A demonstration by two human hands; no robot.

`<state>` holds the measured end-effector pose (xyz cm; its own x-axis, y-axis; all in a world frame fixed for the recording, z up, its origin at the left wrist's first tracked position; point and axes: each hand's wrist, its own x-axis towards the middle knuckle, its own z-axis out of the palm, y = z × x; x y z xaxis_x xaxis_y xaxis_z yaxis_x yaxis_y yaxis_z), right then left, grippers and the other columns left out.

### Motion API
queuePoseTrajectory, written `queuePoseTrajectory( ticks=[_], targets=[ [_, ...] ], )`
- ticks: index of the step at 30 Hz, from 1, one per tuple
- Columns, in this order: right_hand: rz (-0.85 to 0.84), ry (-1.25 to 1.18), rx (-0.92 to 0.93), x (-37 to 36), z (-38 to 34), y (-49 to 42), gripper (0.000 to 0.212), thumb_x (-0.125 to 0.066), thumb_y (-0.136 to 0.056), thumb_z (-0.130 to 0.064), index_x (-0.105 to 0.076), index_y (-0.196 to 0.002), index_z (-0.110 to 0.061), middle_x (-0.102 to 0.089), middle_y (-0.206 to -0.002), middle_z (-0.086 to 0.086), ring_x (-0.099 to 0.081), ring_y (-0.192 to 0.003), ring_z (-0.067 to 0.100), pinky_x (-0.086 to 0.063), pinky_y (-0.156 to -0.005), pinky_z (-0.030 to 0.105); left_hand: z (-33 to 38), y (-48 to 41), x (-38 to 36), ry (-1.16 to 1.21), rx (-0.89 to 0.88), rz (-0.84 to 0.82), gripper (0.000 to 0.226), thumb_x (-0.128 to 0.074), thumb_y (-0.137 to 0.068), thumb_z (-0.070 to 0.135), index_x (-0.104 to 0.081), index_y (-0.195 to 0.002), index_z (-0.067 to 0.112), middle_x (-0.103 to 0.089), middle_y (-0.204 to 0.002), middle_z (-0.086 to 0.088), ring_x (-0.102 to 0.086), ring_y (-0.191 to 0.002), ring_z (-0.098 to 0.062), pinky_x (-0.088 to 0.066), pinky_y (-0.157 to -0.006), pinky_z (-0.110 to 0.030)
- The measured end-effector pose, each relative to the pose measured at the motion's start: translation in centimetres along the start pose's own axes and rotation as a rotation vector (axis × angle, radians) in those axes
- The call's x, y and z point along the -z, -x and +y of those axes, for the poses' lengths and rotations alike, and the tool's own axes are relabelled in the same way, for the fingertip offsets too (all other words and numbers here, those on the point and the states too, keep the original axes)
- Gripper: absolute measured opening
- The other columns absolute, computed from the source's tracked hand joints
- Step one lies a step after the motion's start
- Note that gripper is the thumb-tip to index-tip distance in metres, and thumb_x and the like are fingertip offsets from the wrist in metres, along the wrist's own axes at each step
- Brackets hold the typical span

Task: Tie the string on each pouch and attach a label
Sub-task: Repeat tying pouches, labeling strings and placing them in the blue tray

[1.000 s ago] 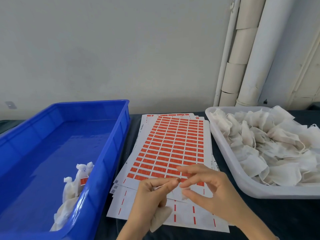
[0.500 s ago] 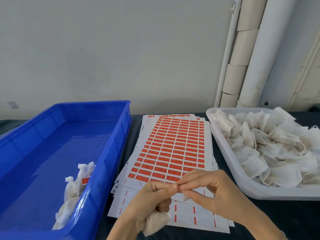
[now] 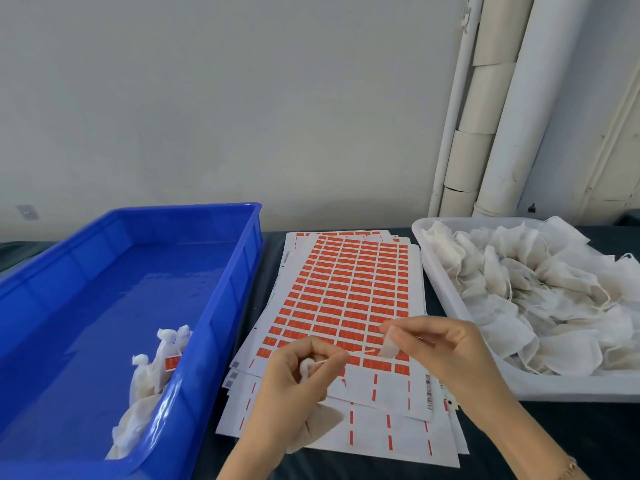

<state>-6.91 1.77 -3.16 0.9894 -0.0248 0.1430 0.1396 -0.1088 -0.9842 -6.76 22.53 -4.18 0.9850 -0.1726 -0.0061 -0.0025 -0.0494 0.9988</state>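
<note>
My left hand (image 3: 298, 379) grips a small white pouch (image 3: 317, 426) by its gathered neck, the body hanging below my palm. A thin string (image 3: 349, 355) runs taut from the neck to my right hand (image 3: 446, 355), which pinches the string's end together with a small pale label (image 3: 388, 346). Both hands hover over a fanned stack of sheets of red labels (image 3: 346, 299) on the dark table.
A blue crate (image 3: 221, 306) at the left holds a few tied pouches (image 3: 156, 368) in its near right corner, one showing a red label. A white tray (image 3: 450, 327) at the right is heaped with several untied pouches (image 3: 540, 292). A wall and white pipes stand behind.
My hands were pinched together over the sheets; now the right hand has drawn away to the right, pulling the string taut from the pouch in my left hand.
</note>
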Motion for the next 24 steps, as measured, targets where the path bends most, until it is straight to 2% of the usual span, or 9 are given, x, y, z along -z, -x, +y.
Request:
queuePoseTrajectory(
  ticks=[3, 6, 8, 13, 18, 24],
  targets=[
    [0.04, -0.028, -0.152, 0.2, -0.3, -0.6, 0.031, -0.076, -0.068, -0.029, -0.074, -0.096, -0.017, -0.075, -0.096, -0.005, -0.072, -0.085, 0.014, -0.057, -0.078, 0.034, 0.8, 0.4, 0.1, -0.077, -0.089, -0.024, 0.004, -0.074, -0.079, 0.025, -0.073, -0.075, 0.024, -0.069, -0.07, 0.008, -0.062, -0.064, -0.003, -0.046, -0.057, -0.012],
    [-0.012, -0.006, -0.195, -0.2, -1.0, -0.8, 0.022, -0.077, -0.072, -0.025, -0.075, -0.094, -0.019, -0.075, -0.093, -0.005, -0.072, -0.081, 0.014, -0.057, -0.075, 0.033, 1.6, 0.6, -0.2, -0.148, -0.138, -0.09, 0.005, -0.074, -0.076, 0.031, -0.074, -0.078, 0.026, -0.071, -0.078, 0.006, -0.066, -0.078, -0.01, -0.052, -0.069, -0.014],
    [-0.063, 0.011, -0.187, -0.3, -1.5, -0.9, 0.022, -0.077, -0.067, -0.03, -0.077, -0.088, -0.023, -0.075, -0.092, -0.006, -0.072, -0.083, 0.013, -0.056, -0.076, 0.032, 2.0, 0.7, -0.5, -0.164, -0.147, -0.117, 0.004, -0.073, -0.076, 0.034, -0.073, -0.08, 0.031, -0.071, -0.08, 0.006, -0.065, -0.08, -0.012, -0.055, -0.073, -0.018],
    [-0.163, 0.009, -0.157, -0.6, -2.3, -0.8, 0.026, -0.077, -0.064, -0.034, -0.078, -0.087, -0.023, -0.075, -0.092, -0.005, -0.071, -0.085, 0.012, -0.053, -0.071, 0.023, 2.5, 0.3, -0.9, -0.202, -0.171, -0.072, 0.016, -0.073, -0.069, 0.044, -0.074, -0.074, 0.029, -0.068, -0.069, 0.01, -0.06, -0.066, -0.004, -0.049, -0.064, -0.01],
    [-0.195, -0.004, -0.16, -0.8, -2.7, -0.6, 0.025, -0.077, -0.062, -0.033, -0.079, -0.086, -0.023, -0.075, -0.092, -0.006, -0.071, -0.087, 0.013, -0.054, -0.066, 0.019, 2.4, 0.0, -0.9, -0.225, -0.153, -0.05, 0.008, -0.074, -0.075, 0.034, -0.074, -0.077, 0.026, -0.069, -0.071, 0.011, -0.062, -0.068, -0.006, -0.049, -0.064, -0.012],
    [-0.188, -0.01, -0.146, -0.9, -2.7, -0.4, 0.026, -0.078, -0.06, -0.036, -0.079, -0.084, -0.025, -0.074, -0.093, -0.006, -0.071, -0.085, 0.015, -0.053, -0.064, 0.018, 2.2, -0.1, -1.2, -0.238, -0.135, 0.0, 0.007, -0.075, -0.076, 0.031, -0.072, -0.076, 0.024, -0.068, -0.069, 0.012, -0.063, -0.069, -0.007, -0.049, -0.061, -0.013]
  ],
)
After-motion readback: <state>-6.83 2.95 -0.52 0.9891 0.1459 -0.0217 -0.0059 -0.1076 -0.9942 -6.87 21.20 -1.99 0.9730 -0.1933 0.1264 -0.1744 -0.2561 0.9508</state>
